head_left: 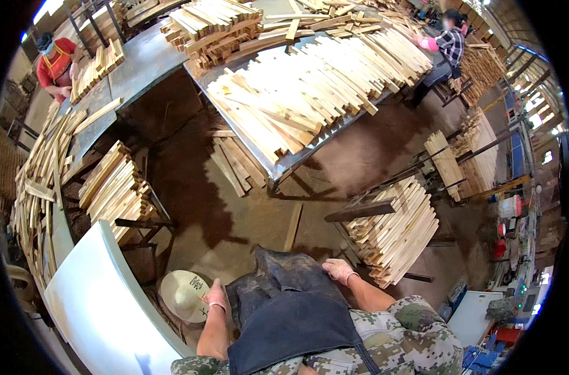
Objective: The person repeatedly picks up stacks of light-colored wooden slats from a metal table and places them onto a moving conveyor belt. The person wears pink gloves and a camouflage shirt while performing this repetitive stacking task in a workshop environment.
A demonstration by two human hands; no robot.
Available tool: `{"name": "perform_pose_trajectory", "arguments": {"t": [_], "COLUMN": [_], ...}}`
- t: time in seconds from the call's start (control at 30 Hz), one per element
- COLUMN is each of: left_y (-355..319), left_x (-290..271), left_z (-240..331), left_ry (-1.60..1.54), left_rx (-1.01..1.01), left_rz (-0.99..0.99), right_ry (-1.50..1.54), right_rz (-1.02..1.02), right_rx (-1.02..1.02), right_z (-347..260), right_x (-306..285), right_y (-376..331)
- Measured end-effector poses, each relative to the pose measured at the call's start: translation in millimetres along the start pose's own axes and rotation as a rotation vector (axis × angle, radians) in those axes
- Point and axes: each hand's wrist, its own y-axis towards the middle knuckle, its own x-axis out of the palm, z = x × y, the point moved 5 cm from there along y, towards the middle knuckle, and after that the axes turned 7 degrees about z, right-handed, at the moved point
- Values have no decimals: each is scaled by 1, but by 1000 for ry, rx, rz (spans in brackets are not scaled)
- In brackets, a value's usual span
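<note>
A dark, dusty work apron (290,306) spreads out in front of my body, its far edge bunched and creased. My right hand (340,270), in a pale pinkish glove, is closed at the apron's upper right edge. On the other side, my left hand (215,295) wears a similar glove and has its fingers curled close by the apron's left edge. What lies inside those fingers is hidden. Just beyond that hand sits a pale round domed thing (185,294) with dark handwriting on it, perhaps a hat. The hand overlaps its right side.
A metal table (278,167) ahead carries many wooden strips (322,81). Racked strip stacks stand left (112,187) and right (394,231). Loose boards (234,164) and a single strip (293,226) lie on the floor. A white curved panel (103,306) is near left. Two people work farther off.
</note>
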Motion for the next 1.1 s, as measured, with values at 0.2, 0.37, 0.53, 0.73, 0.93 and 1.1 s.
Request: {"name": "perform_pose_trajectory", "arguments": {"t": [0.2, 0.37, 0.53, 0.73, 0.93, 1.1], "left_y": [27, 3, 18, -56, -116, -125], "left_x": [39, 58, 42, 43, 106, 150], "left_z": [82, 76, 6, -26, 18, 39], "left_ry": [-29, -27, 63, 350, 150, -25], "left_rx": [80, 66, -58, 149, 258, 35], "left_rz": [-52, -132, -2, 241, 146, 37], "right_ry": [17, -117, -194, -525, -843, -705], "right_rz": [70, 97, 288, 651, 467, 338], "right_rx": [-80, -196, -491, -897, -765, -690], "right_z": [-86, -176, -307, -509, -594, -583], "right_x": [-25, -66, -129, -185, -185, -170], "right_y": [-3, 11, 63, 118, 166, 182]}}
